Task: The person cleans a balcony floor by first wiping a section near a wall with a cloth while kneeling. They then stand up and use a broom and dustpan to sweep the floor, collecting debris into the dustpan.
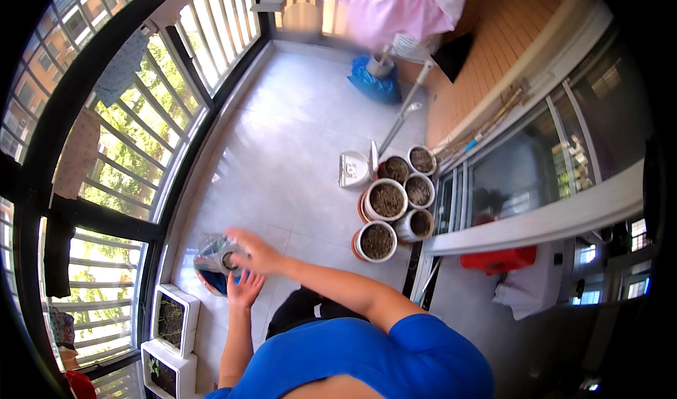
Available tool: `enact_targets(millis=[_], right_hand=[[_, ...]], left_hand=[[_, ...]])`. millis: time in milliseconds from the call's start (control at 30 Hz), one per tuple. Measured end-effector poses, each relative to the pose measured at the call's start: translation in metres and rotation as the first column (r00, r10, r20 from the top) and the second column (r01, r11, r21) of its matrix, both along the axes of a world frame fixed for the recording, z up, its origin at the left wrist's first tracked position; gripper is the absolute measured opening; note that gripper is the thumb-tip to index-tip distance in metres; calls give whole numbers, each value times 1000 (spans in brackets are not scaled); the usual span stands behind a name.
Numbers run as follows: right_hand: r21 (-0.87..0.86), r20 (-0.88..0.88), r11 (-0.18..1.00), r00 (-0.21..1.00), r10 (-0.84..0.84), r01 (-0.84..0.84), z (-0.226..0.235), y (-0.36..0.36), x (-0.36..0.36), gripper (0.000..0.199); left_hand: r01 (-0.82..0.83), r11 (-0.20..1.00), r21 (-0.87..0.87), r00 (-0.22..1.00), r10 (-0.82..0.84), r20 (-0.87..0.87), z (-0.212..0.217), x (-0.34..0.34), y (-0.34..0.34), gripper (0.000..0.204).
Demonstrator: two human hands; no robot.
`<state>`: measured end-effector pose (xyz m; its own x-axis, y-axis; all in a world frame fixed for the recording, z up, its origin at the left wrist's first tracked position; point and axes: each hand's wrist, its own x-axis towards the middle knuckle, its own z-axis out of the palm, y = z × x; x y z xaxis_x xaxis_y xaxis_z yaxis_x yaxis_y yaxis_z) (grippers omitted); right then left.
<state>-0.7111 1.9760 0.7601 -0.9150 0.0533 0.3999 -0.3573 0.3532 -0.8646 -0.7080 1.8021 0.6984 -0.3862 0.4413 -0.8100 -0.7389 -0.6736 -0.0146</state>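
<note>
Pale floor tiles (296, 124) cover a narrow balcony, closed on the left by a white barred railing (134, 152) and on the right by sliding glass doors (522, 166). Near the lower left, a crumpled bag of clear, silvery plastic (215, 252) is held just above the floor, beside the railing. It is steadied from below by the left hand (245, 286), whose palm is turned up and whose fingers are spread against the underside, so that the sagging weight is carried. The right hand (255, 252) is laid over the top, its fingers curled around the dark, round mouth of the bag; this grip looks closed on the plastic, though how tightly cannot be told at this size. Something blue (220, 282) shows beneath the bag, too hidden to be identified. Held from above and below like this, the bag is kept upright with its opening facing up.

Two white square planters (175, 320) with soil are set against the railing, just beside the hands, where light reaches them. Well apart, a cluster of round pots (386, 201) filled with soil is gathered by the door track, out of the walkway. A white dustpan (355, 169) with a long handle stands next to them, and pink laundry (395, 4) hangs at the far end.
</note>
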Motion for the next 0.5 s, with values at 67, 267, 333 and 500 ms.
enact_targets(millis=[67, 267, 333, 500], right_hand=[[155, 295, 931, 915, 275, -329, 34, -4, -31, 55], [-475, 827, 749, 525, 201, 461, -76, 50, -104, 55], [-706, 556, 657, 780, 285, 263, -8, 26, -130, 55], [269, 199, 922, 952, 230, -279, 53, 53, -123, 52]], left_hand=[[-18, 941, 338, 956, 115, -270, 66, -43, 42, 51], [-257, 812, -525, 276, -459, -845, 151, -95, 120, 61], [-423, 589, -688, 112, -720, -685, 92, -115, 104, 60], [-25, 922, 387, 854, 221, -471, 80, -157, 125, 46]])
